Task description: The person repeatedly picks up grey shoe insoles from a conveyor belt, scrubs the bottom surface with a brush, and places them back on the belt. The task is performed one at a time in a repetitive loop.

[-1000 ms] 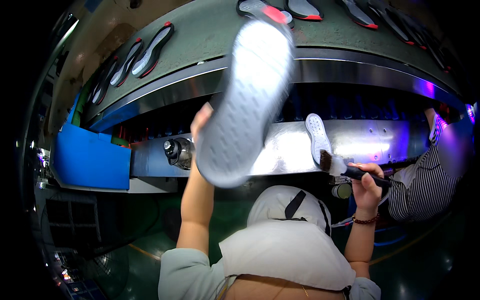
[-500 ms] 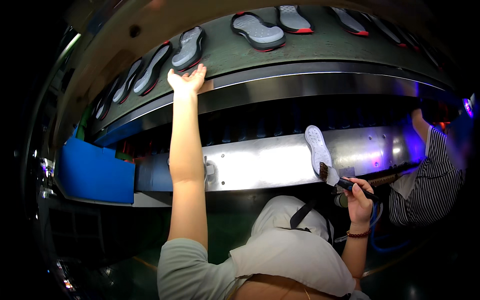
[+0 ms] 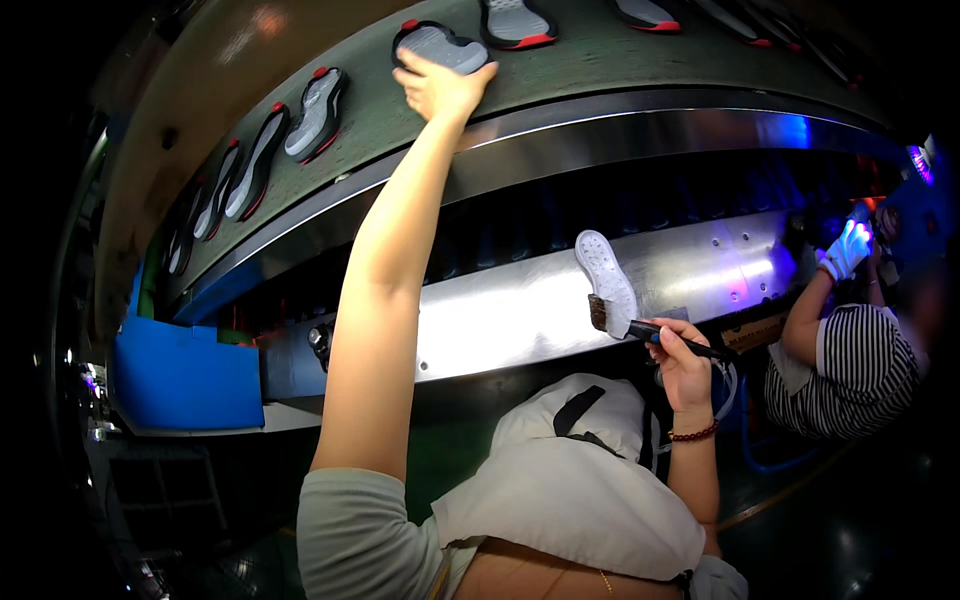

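Beyond the metal counter (image 3: 480, 325), a green belt (image 3: 570, 70) carries a row of dark-rimmed soles (image 3: 315, 115); near the counter's right end is a co-worker's gloved hand (image 3: 848, 252), and your left forearm (image 3: 385, 270) crosses above its left part. Your left grip (image 3: 442, 95), fingers spread, covers the near side of one grey sole (image 3: 437, 45) beyond the counter; whether it grasps cannot be told. That sole lies roughly along the counter, red tab leftward. Your right grip (image 3: 685, 368), at the counter's near edge, clasps a brush (image 3: 645, 331), bristles leftward over the white sole (image 3: 606, 268), which lies crosswise on the counter.
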A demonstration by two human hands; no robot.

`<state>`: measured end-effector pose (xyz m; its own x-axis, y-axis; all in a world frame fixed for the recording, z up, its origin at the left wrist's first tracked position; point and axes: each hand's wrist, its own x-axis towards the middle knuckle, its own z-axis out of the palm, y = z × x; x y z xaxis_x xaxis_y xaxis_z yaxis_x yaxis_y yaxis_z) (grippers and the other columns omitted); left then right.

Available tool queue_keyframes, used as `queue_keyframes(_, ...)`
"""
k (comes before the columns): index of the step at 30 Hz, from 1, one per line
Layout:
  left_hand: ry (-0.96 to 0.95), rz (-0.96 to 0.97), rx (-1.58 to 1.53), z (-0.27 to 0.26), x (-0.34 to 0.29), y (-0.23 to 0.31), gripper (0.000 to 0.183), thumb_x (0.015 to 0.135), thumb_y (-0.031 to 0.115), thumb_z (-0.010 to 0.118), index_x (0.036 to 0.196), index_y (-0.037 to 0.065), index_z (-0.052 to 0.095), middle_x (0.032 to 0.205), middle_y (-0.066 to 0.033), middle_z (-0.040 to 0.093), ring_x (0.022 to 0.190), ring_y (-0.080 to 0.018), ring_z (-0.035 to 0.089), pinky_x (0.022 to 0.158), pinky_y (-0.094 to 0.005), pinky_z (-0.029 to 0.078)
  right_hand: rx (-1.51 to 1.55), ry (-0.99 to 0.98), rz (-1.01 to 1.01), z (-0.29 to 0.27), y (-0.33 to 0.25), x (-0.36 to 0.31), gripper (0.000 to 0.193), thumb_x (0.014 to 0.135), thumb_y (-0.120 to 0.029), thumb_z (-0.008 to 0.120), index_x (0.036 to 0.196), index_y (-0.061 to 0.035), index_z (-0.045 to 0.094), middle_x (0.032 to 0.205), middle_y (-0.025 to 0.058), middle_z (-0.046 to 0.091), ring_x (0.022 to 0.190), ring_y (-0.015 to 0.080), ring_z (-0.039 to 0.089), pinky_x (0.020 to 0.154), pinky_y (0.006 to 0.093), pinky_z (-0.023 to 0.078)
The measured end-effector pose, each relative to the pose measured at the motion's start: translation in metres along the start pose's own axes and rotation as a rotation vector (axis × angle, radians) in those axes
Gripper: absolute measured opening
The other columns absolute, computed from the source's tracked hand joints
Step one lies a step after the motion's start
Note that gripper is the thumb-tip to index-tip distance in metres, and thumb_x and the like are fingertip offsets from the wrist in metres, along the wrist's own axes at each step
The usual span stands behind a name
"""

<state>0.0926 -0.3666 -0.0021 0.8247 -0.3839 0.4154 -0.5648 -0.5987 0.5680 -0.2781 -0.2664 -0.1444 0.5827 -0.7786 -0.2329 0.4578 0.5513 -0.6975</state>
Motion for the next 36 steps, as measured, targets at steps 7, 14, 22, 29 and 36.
queue_keyframes(7, -0.027, -0.168, -0.175, -0.025, 0.027, -0.030, 0.119, 0.057, 0.017, 0.076, 0.133, 0.000, -0.014, 0.136, -0.0288, 0.002, 0.124, -0.0379, 0.026, 0.103, -0.0367, 0.027, 0.037, 0.130, -0.022, -0.038, -0.010, -0.006, 0.015, 0.081, -0.005, 0.056, 0.094, 0.0036, 0.059, 0.093, 0.0150, 0.063, 0.070, 0.0113, 0.055, 0.064, 0.0204, 0.043)
queue_keyframes(14, 0.022, 0.612, 0.033, 0.014, 0.010, 0.010, 0.080, 0.064, 0.017, 0.068, 0.128, -0.004, 0.026, 0.127, -0.0269, 0.032, 0.121, -0.0386, 0.030, 0.102, -0.0415, 0.025, 0.084, 0.173, -0.027, -0.059, -0.017, -0.001, 0.015, 0.080, -0.005, 0.057, 0.093, 0.0033, 0.059, 0.091, 0.0139, 0.063, 0.070, 0.0116, 0.056, 0.065, 0.0204, 0.043)
queue_keyframes(22, -0.135, 0.815, 0.443, 0.052, 0.032, 0.044, 0.026, 0.077, 0.023, 0.062, 0.097, 0.005, 0.060, 0.088, -0.0116, 0.064, 0.085, -0.0281, 0.061, 0.074, -0.0359, 0.046, 0.077, 0.145, -0.053, -0.056, -0.026, -0.003, 0.015, 0.081, -0.004, 0.056, 0.094, 0.0026, 0.059, 0.093, 0.0141, 0.063, 0.071, 0.0122, 0.057, 0.064, 0.0204, 0.044)
queue_keyframes(29, -0.037, 0.793, -0.534, -0.028, -0.094, 0.050, 0.028, 0.081, 0.017, 0.061, 0.103, 0.004, 0.052, 0.070, -0.0036, 0.056, 0.070, -0.0119, 0.054, 0.068, -0.0288, 0.042, 0.105, 0.230, -0.088, -0.068, -0.014, 0.004, 0.020, 0.077, 0.003, 0.059, 0.097, 0.0027, 0.057, 0.092, 0.0124, 0.062, 0.070, 0.0119, 0.057, 0.064, 0.0205, 0.047)
queue_keyframes(36, -0.812, -0.483, -1.366, -0.032, -0.151, -0.023, 0.054, 0.071, -0.002, 0.058, 0.120, -0.001, 0.036, 0.109, -0.0147, 0.051, 0.101, -0.0236, 0.051, 0.088, -0.0341, 0.042, 0.078, 0.144, -0.156, -0.049, -0.037, 0.031, 0.015, 0.076, 0.003, 0.060, 0.091, 0.0018, 0.059, 0.091, 0.0118, 0.062, 0.075, 0.0107, 0.053, 0.070, 0.0205, 0.042)
